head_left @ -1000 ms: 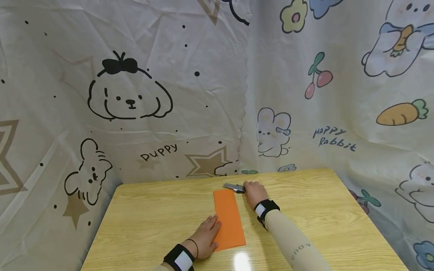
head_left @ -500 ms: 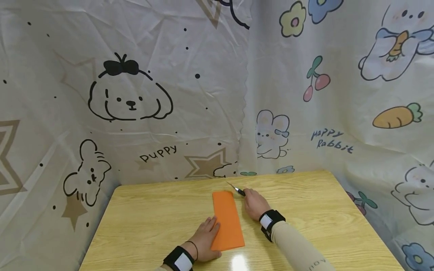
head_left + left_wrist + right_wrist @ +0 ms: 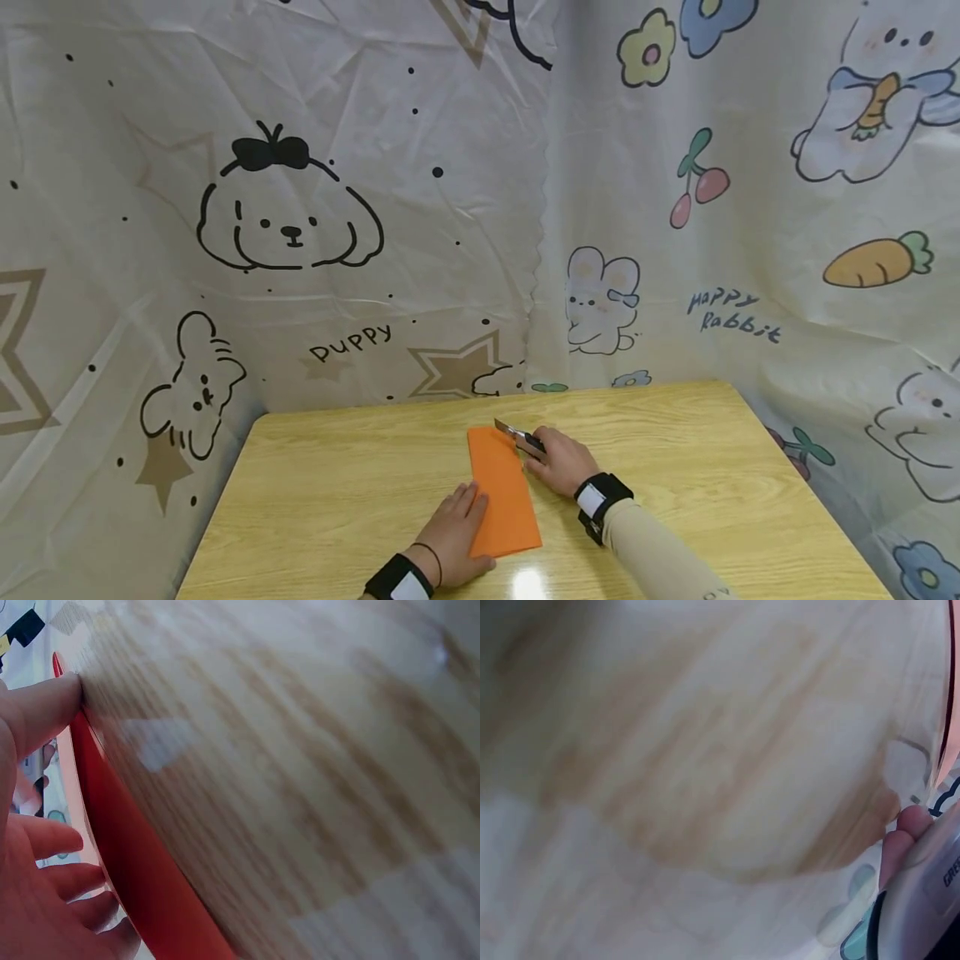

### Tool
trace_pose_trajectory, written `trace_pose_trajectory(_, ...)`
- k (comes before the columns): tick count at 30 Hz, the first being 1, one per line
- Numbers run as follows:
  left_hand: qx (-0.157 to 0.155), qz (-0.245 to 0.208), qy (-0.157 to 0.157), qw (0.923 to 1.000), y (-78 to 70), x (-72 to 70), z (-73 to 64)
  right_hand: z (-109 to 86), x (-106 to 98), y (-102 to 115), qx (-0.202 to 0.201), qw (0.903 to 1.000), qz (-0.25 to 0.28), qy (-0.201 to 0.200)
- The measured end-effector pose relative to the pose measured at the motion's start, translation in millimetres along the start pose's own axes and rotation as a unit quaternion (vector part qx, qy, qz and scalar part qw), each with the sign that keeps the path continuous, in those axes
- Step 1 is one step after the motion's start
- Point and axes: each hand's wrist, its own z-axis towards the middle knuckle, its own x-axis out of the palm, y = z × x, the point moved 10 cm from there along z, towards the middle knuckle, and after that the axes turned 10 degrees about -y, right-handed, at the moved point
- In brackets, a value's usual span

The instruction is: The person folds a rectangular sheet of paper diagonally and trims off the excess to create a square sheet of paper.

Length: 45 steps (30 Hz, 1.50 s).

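A folded sheet of orange paper (image 3: 506,508) lies lengthwise on the table. My left hand (image 3: 453,537) rests on its near left part, fingers extended. In the left wrist view the paper's long edge (image 3: 142,859) stands slightly raised beside the fingers (image 3: 82,877), the layers a little apart. With my right hand (image 3: 564,462) I grip a utility knife (image 3: 532,446), its blade out and pointing left across the paper's far right corner. Whether the blade touches the paper, I cannot tell. The knife's grey handle (image 3: 919,900) shows close up in the right wrist view, fingertips (image 3: 900,844) beside it.
The wooden table (image 3: 337,475) reaches back to a patterned fabric curtain (image 3: 420,250), which also hangs at both sides. Each wrist wears a black strap; a pale sleeve (image 3: 652,546) covers the right forearm.
My right hand has turned the knife and drawn it nearer, so the blade now lies over the paper's far right corner instead of beyond it. The left hand stays on the paper.
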Motion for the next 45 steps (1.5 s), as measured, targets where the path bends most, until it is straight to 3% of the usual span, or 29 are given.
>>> trace_pose_trajectory(4, -0.002, 0.008, -0.002, 1.0, 0.3, -1.3, 0.5, -3.2, -3, 6, -0.02, 0.9998, -0.007, 0.0)
trace_pose_trajectory(11, -0.005, 0.028, -0.04, 0.9988, 5.0, -9.5, -0.6, -15.5, -9, 20, -0.044, 0.9989, -0.009, -0.016)
trace_pose_trajectory(17, -0.026, 0.007, -0.046, 0.9986, 13.7, -8.4, -1.9, -30.5, -7, 30, -0.06, 0.998, -0.01, -0.018)
trace_pose_trajectory(21, -0.033, -0.011, -0.06, 0.9976, 17.1, -12.1, -3.9, -39.6, -5, 36, -0.073, 0.9973, -0.008, -0.005)
trace_pose_trajectory(26, -0.067, -0.03, -0.044, 0.9963, 26.8, -11.2, -4.6, -46.3, -6, 40, -0.081, 0.9965, 0.006, 0.019)
trace_pose_trajectory(31, -0.092, -0.029, -0.051, 0.994, 40.0, -15.2, -4.4, -48.2, -3, 39, -0.081, 0.9958, 0.012, 0.041)
trace_pose_trajectory(37, -0.095, -0.023, -0.062, 0.9933, 50.2, -18.6, -6.9, -51.2, 2, 38, -0.09, 0.9935, 0.014, 0.067)
trace_pose_trajectory(45, -0.088, -0.01, -0.09, 0.992, 51.3, -25.3, -5.6, -54.4, 2, 44, -0.109, 0.9884, 0.021, 0.103)
